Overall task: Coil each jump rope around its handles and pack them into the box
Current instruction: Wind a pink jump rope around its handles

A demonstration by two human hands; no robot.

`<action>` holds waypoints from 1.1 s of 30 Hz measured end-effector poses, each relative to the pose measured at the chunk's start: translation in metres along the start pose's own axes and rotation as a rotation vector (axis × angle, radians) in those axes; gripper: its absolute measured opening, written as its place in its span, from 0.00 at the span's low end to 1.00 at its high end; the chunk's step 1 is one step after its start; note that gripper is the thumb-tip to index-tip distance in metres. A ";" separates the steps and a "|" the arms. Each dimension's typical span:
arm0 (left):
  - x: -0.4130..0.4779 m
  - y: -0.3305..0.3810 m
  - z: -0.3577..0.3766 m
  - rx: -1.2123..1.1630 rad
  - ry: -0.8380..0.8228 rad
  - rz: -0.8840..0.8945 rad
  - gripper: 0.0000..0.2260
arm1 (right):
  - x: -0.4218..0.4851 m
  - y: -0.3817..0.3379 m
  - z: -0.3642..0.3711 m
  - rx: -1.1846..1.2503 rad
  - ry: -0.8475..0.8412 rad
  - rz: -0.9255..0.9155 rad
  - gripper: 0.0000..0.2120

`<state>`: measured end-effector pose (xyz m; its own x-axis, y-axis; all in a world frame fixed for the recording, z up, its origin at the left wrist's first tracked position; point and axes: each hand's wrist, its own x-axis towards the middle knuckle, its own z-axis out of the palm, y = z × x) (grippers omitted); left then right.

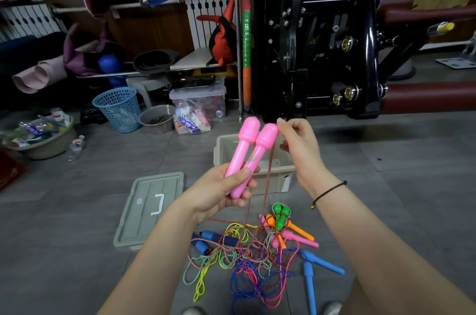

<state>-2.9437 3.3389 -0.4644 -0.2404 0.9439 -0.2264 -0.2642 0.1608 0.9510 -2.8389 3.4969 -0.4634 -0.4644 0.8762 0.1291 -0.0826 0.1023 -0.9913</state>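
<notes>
My left hand (219, 189) grips two pink jump-rope handles (251, 150) side by side, heads pointing up and away. Their red braided rope (265, 186) hangs down from the heads to the floor. My right hand (300, 146) is beside the handle heads, fingers curled, pinching that rope near the top. Behind the handles stands the open beige box (270, 177). Its grey lid (150, 207) lies flat on the floor to the left. A tangled pile of jump ropes (257, 258) with blue, green, orange and pink handles lies on the floor below my hands.
A black exercise machine (322, 44) stands behind the box on the right. A blue mesh basket (118, 108), a clear storage bin (198, 101), a metal bowl and a basin of clutter (38, 137) sit at the back left. Grey tiled floor surrounds the pile.
</notes>
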 end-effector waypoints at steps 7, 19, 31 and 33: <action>-0.002 0.010 0.002 -0.072 -0.040 0.106 0.15 | -0.011 -0.006 0.015 0.108 -0.429 0.151 0.18; 0.007 0.011 0.002 -0.090 0.282 0.266 0.09 | -0.019 0.003 0.036 -0.239 -0.566 -0.069 0.12; 0.007 0.017 -0.007 -0.264 0.132 0.145 0.13 | -0.025 0.004 0.033 -0.363 -0.738 -0.001 0.11; 0.007 0.016 -0.004 -0.128 0.082 0.097 0.16 | -0.029 0.006 0.032 -0.397 -0.774 -0.022 0.11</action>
<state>-2.9534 3.3472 -0.4521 -0.3446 0.9256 -0.1567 -0.3515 0.0276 0.9358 -2.8542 3.4574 -0.4726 -0.9472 0.3205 -0.0134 0.1476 0.3985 -0.9052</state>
